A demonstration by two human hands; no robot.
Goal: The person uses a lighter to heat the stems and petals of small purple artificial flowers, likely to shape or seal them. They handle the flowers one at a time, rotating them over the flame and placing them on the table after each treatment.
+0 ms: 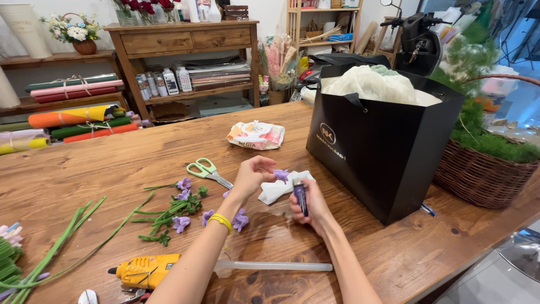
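- Wooden table (394, 253) in a craft room, shelves with rolled paper (73, 121) behind.
- Left hand (251, 174) pinches a small purple flower (281, 175) between its fingertips, above a white tissue (281, 188).
- Right hand (311, 207) is closed around a small dark tube (300, 197), held upright just beside the flower.
- Green scissors (207, 170), more purple flowers on green stems (174, 211) and a yellow glue gun (145, 270) lie to the left.
- Black paper bag (382, 146) and a wicker basket (481, 174) stand to the right.

Purple flower (281, 175); dark blue tube (300, 197); yellow glue gun (147, 270); green-handled scissors (207, 170); black bag (378, 146); brown wicker basket (478, 177).
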